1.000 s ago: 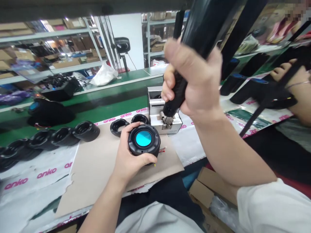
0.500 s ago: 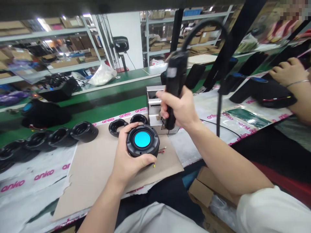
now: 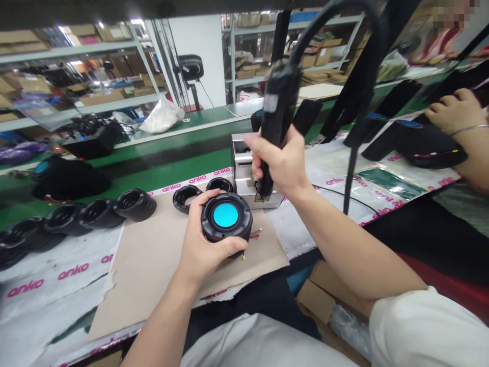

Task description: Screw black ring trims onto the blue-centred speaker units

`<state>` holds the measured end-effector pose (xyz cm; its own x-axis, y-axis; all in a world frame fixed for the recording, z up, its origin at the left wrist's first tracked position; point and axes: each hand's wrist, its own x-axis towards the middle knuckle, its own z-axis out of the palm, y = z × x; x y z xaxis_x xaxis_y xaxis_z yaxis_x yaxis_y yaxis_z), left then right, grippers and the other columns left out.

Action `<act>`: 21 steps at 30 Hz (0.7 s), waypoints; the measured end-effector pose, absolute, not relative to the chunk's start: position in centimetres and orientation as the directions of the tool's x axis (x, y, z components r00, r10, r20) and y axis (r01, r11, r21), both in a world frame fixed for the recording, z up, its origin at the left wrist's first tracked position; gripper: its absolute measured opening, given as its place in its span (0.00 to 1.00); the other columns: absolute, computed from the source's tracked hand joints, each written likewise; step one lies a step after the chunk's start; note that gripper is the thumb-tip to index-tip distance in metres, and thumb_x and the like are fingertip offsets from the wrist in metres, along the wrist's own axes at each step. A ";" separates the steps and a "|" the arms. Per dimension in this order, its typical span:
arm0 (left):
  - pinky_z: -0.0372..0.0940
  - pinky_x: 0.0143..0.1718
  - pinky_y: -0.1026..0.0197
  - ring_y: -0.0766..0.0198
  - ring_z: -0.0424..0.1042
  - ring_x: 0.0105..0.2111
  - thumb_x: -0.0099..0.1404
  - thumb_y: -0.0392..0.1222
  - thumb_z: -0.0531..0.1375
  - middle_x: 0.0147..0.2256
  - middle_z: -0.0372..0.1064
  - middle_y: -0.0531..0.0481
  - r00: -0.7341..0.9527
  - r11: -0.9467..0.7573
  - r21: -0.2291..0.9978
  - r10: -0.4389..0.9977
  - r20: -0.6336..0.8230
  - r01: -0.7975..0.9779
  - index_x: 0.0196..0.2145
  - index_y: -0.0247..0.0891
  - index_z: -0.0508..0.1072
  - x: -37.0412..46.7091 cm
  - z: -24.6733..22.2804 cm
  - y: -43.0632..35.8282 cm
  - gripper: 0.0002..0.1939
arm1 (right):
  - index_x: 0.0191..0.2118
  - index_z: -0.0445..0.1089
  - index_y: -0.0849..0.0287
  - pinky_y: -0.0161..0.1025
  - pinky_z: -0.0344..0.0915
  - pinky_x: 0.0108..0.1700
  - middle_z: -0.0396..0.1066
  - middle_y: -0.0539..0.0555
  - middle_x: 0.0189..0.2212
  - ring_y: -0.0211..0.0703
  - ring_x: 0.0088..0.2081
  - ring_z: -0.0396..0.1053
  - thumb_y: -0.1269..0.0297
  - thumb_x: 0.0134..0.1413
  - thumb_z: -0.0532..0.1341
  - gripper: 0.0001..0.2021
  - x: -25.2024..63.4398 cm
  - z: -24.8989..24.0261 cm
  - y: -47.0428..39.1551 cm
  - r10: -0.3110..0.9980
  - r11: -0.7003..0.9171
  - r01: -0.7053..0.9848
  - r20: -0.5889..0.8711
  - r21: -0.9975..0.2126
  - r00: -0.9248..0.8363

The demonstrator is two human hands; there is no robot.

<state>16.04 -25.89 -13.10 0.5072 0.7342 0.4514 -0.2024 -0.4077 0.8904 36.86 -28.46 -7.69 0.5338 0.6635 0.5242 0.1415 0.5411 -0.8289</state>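
My left hand (image 3: 202, 242) is wrapped round a round black speaker (image 3: 226, 216) with a bright blue centre, thumb in front and fingers behind. Thin wires with small red, white and yellow plugs stick out at its lower right. My right hand (image 3: 282, 158) grips a black electric screwdriver (image 3: 280, 112), held nearly upright, with a thick cable curving from its top. Its lower end is to the right of the speaker and apart from it. Just behind the tool stands a silver box-shaped device (image 3: 241, 173). The speaker is over a sheet of brown cardboard (image 3: 153, 260).
Black ring-shaped housings (image 3: 135, 205) line the left side, and two black rings (image 3: 186, 198) lie behind the speaker. At right, a co-worker's hand (image 3: 456, 114) is near black cylinders with blue tops. An open carton (image 3: 317, 298) stands below the bench edge.
The screwdriver and my right hand have shifted very slightly, the tool's lower end a little higher. The view has moved slightly. My left hand keeps its hold on the speaker.
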 end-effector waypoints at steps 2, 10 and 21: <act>0.76 0.52 0.51 0.47 0.81 0.51 0.47 0.65 0.81 0.53 0.77 0.43 0.515 -0.416 0.888 0.727 0.454 -0.195 0.58 0.43 0.71 16.0 -13.2 -25.9 0.47 | 0.36 0.65 0.53 0.38 0.57 0.15 0.65 0.42 0.18 0.37 0.14 0.60 0.49 0.59 0.75 0.21 37.0 -7.9 -28.9 0.696 0.509 0.117 0.487 -0.853 0.527; 0.75 0.53 0.52 0.48 0.81 0.52 0.50 0.65 0.80 0.55 0.77 0.44 0.503 -0.445 0.872 0.716 0.484 -0.204 0.58 0.44 0.72 16.0 -13.5 -25.7 0.45 | 0.34 0.66 0.53 0.40 0.55 0.14 0.66 0.42 0.22 0.36 0.15 0.62 0.58 0.53 0.79 0.20 36.7 -6.0 -28.7 0.449 0.699 0.223 0.660 -0.679 0.602; 0.76 0.52 0.52 0.49 0.81 0.52 0.50 0.63 0.80 0.54 0.77 0.43 0.499 -0.424 0.880 0.726 0.472 -0.216 0.58 0.43 0.71 16.1 -13.7 -25.8 0.45 | 0.33 0.66 0.54 0.38 0.57 0.14 0.63 0.42 0.16 0.37 0.13 0.58 0.55 0.55 0.76 0.18 36.7 -5.6 -29.8 0.666 0.555 0.031 0.467 -0.831 0.582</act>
